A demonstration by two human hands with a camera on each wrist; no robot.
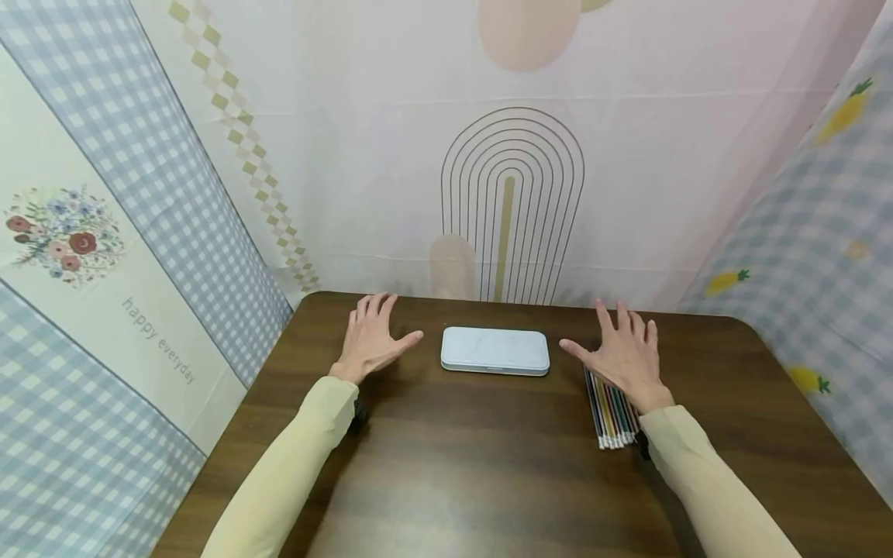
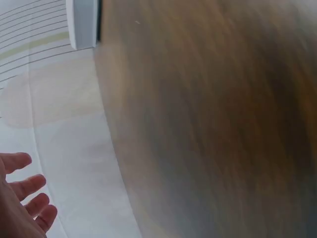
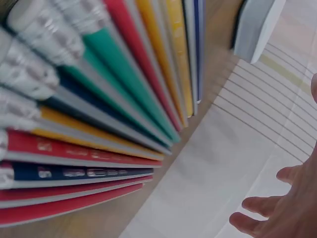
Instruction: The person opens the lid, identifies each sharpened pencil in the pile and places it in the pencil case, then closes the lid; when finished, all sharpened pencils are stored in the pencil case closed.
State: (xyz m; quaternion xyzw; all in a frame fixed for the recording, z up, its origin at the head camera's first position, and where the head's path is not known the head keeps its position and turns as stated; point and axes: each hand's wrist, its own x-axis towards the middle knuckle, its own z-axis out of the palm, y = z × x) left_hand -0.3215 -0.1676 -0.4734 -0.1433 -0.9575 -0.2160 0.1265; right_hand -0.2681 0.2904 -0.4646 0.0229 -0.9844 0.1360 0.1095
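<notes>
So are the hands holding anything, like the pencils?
No. Both the left hand and right hand are open, fingers spread, holding nothing. The coloured pencils lie under the right hand.

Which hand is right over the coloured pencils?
The right hand: it hovers above the far ends of the coloured pencils. The left hand has only bare table beneath it.
</notes>
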